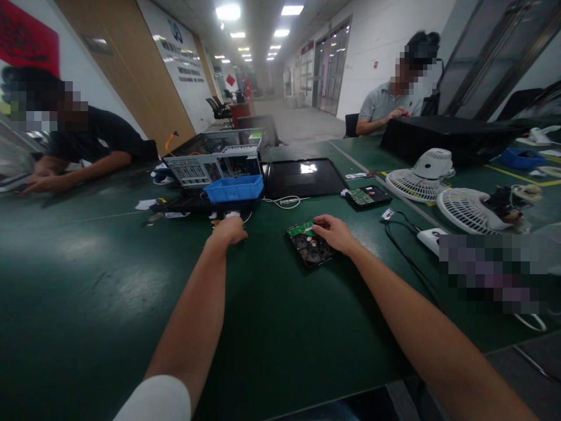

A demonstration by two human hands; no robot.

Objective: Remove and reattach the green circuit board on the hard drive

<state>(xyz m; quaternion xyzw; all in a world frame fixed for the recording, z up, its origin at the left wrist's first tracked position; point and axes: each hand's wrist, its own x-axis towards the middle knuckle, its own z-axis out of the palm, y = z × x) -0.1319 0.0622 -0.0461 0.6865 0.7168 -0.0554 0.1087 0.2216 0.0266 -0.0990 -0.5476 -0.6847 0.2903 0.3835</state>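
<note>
Forearms (199, 310) reach out, right hand (335, 234) loosely curved on a hard drive (314, 251) best held edgewise, left hand (230, 230) unclear in grip.

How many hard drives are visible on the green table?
2: the nearer hard drive is at the right hand; the farther hard drive lies behind it, to the right. Others may be hidden behind the computer case.

Head-worn view, forward and down
</note>
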